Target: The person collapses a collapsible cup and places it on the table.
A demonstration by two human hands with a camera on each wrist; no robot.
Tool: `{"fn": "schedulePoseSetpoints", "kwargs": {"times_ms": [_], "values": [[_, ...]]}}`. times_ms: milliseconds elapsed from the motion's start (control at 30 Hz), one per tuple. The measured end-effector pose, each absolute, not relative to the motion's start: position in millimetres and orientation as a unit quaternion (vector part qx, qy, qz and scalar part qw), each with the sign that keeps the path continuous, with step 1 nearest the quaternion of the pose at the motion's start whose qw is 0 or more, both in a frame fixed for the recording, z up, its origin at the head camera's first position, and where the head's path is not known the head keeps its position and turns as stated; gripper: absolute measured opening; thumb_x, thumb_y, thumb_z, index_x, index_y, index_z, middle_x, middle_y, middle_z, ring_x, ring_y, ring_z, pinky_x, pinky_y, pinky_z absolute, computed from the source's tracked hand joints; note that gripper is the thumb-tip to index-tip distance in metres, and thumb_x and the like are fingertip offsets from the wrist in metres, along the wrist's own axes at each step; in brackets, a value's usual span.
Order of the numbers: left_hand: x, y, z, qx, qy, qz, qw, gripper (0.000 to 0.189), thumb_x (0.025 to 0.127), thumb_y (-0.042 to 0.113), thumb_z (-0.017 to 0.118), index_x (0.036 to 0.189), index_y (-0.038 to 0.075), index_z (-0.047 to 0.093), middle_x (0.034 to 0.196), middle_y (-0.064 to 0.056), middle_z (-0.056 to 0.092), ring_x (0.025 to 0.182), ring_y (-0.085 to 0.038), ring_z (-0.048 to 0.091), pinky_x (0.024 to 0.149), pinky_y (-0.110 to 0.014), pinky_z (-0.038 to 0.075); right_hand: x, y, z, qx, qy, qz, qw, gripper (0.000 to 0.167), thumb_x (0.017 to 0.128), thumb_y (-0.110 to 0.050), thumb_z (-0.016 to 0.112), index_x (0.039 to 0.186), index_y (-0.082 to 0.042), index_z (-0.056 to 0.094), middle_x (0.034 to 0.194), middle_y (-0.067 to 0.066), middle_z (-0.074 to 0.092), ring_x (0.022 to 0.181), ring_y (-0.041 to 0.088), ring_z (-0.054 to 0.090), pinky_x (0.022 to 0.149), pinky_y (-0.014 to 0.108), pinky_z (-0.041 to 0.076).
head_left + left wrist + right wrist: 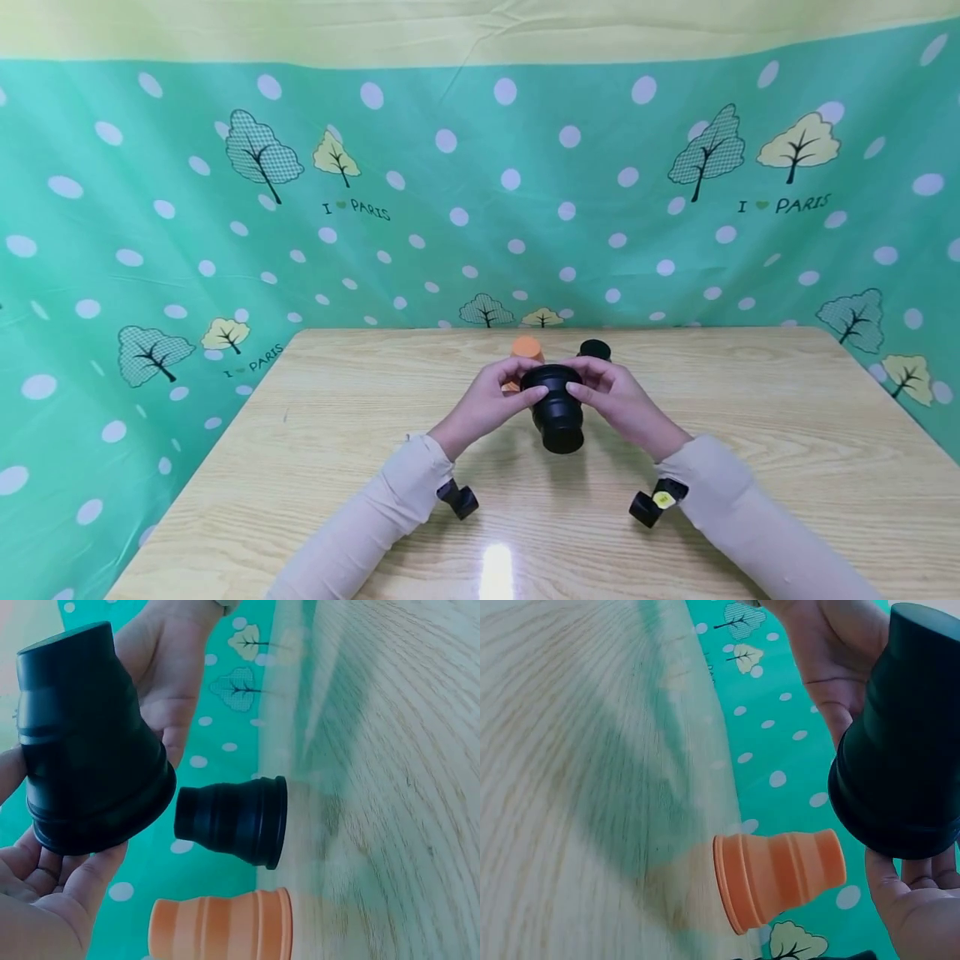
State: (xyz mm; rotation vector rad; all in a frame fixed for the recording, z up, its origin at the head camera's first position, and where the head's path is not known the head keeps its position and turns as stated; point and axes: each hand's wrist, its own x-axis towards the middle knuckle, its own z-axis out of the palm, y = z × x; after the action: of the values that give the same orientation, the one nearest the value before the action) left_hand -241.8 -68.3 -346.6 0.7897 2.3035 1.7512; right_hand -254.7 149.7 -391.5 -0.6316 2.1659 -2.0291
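Both hands hold a black cup [558,417] with stepped rings, raised above the table. Its wide rim points away from the person and its narrow end tilts down toward them. My left hand [495,395] grips the left side near the rim, with the thumb on the near face. Opposite it, my right hand [621,397] holds the right side in the same way. Behind them, an orange ringed cup [776,877] and a second black cup [232,823] stand upside down on their wide rims, partly hidden by the hands in the head view.
A light wood table [360,417] lies under the arms. Its far edge meets a green dotted curtain [420,183] with printed trees. Small black wrist cameras hang below the left sleeve [375,508] and the right sleeve [750,508].
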Motion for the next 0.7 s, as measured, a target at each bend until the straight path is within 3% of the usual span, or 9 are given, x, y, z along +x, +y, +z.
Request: {"fn": "schedulePoseSetpoints", "kwargs": {"times_ms": [500,700], "values": [[-262.1,-67.6,-374.9,0.269,0.760,0.590,0.036,0.023,0.089,0.012,0.066,0.108,0.000,0.060,0.102,-0.013,0.063,0.090,-0.012,0.056,0.074,-0.024,0.052,-248.2,144.7,-382.1,-0.194,0.757,-0.624,0.011,0.037,0.091,-0.017,0.064,0.123,0.000,0.058,0.106,0.013,0.061,0.090,0.014,0.060,0.077,0.022,0.051],[-262.2,-65.2,-376.6,0.277,0.762,0.585,0.009,0.021,0.089,0.010,0.066,0.106,-0.001,0.060,0.099,-0.013,0.062,0.088,-0.012,0.055,0.073,-0.024,0.052,-247.9,145.3,-381.7,-0.195,0.771,-0.606,-0.004,0.036,0.091,-0.019,0.064,0.123,-0.002,0.060,0.115,0.016,0.060,0.095,0.015,0.061,0.079,0.022,0.051]]}}
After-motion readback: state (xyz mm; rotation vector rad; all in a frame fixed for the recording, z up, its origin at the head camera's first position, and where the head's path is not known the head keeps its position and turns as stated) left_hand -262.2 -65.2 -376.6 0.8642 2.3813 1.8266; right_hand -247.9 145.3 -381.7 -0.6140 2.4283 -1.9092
